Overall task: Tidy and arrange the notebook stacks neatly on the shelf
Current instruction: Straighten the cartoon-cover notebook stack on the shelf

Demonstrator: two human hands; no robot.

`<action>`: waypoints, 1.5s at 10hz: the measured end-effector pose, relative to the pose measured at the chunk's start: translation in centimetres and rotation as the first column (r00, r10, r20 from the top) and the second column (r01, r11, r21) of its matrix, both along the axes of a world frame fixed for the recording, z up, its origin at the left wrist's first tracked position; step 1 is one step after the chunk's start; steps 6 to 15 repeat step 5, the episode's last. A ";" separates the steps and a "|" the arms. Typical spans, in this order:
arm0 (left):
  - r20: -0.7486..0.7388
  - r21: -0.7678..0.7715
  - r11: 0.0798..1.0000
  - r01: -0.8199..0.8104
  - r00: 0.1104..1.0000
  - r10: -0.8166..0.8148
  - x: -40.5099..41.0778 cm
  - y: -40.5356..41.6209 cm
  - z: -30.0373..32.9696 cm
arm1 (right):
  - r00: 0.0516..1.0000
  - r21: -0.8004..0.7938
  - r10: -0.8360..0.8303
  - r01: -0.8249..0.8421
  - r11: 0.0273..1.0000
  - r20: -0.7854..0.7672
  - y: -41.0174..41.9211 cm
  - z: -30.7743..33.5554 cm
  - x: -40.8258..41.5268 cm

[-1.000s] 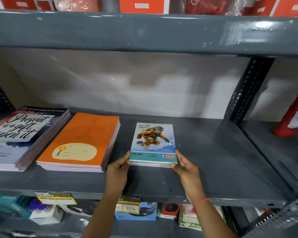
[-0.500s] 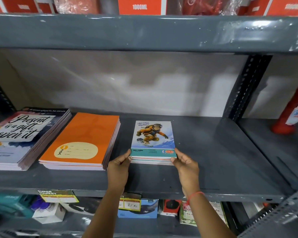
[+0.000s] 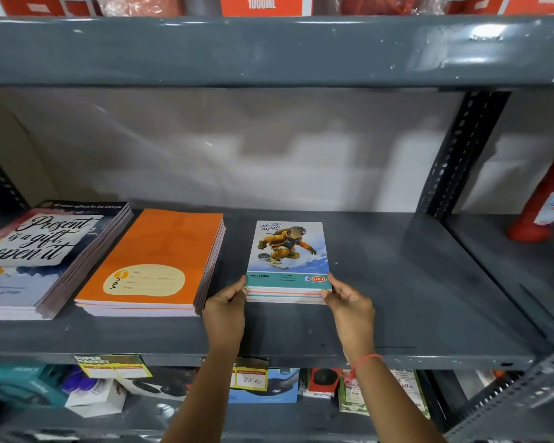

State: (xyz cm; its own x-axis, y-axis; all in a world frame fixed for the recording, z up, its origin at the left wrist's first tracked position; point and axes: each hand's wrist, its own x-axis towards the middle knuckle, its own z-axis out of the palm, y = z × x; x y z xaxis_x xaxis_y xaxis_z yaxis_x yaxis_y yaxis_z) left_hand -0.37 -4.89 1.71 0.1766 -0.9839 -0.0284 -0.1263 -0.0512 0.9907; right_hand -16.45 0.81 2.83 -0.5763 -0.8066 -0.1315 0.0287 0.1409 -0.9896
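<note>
Teal-spined small stack (image 3: 288,270) is pinched at its front corners by your left hand (image 3: 225,306) and right hand (image 3: 352,306) (squaring step); next, align it with the shelf (image 3: 429,314) front edge.

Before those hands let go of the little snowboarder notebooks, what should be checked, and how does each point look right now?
1. Snowboarder stack flat on the shelf: ok.
2. Its edges squared: ok at the front; back cannot tell.
3. Left hand and right hand on the front corners: ok.
4. Gap to the orange stack: ok, apart.
5. Front edge level with the orange stack's: roughly ok.
</note>
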 end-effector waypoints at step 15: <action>0.477 -0.027 0.955 0.296 0.843 -0.248 3.4 4.1 1.7 | 0.839 0.107 0.048 0.011 0.994 -0.542 6.2 2.1 3.8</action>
